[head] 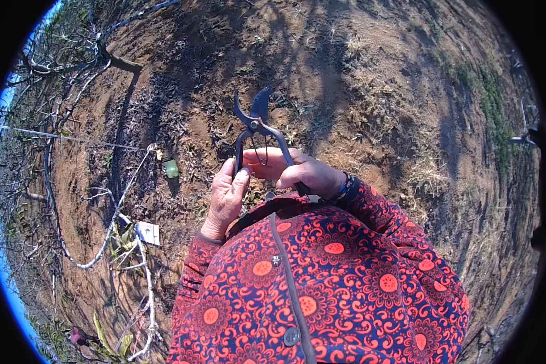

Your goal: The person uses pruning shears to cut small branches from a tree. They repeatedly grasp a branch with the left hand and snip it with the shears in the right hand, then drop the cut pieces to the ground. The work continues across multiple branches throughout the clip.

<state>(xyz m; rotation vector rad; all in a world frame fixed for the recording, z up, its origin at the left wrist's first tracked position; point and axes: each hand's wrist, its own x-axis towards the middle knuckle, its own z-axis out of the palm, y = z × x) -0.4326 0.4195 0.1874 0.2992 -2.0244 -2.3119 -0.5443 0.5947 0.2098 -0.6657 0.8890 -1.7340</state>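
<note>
Bypass pruning shears (254,124) of dark metal stand spread in front of my body, with their jaws apart and pointing away from me. A thin wire spring shows between the two handles. My left hand (227,193) pinches the left handle between thumb and fingers. The right handle lies in my right hand (307,173), its thumb across the metal and its fingers reaching behind towards the left hand. Both hands are just above the lower hem of a red and navy patterned jacket (309,277).
Bare pale branches (149,282) bend along the left side, with a white card (148,233) among them. A taut line (73,138) runs to a branch tip near a small green piece (172,169). Dry soil (309,54) with leaf litter and grass tufts (425,177) lies beyond.
</note>
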